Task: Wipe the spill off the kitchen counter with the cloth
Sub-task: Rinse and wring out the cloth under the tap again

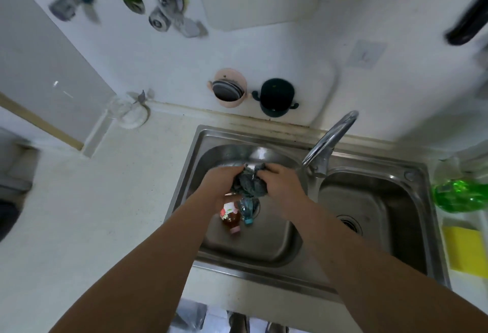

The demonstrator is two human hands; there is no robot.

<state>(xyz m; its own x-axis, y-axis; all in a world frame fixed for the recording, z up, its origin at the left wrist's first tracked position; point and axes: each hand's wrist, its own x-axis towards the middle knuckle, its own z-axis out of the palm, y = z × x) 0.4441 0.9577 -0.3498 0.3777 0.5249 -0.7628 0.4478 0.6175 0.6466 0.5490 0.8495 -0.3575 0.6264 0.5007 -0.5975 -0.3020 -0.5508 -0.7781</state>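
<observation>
Double stainless sink (pixel 375 163) sitting in a pale tabletop (pixel 105 200). Left basin holding a small amber bottle with a pink cap (pixel 231 218) and a clear bottle with a teal cap (pixel 247 209), both lying directly beneath the hands. Chrome faucet (pixel 330 139) angling in from the right, its spout ending just beside the right hand. Pink cup (pixel 229 89) and dark green cup (pixel 276 97) mounted on the wall behind the sink. Yellow sponge (pixel 464 246) and a green bottle (pixel 460 198) sitting right of the sink; utensils hanging blurred at upper left.

Both forearms reaching forward over the left basin, wrists converging. Left hand (pixel 223 183) and right hand (pixel 280 183) each gripping the dark blue-grey cloth (pixel 248 182), fingers curled into it from opposite sides, bunching it into a wad held above the basin, clear of the tabletop.
</observation>
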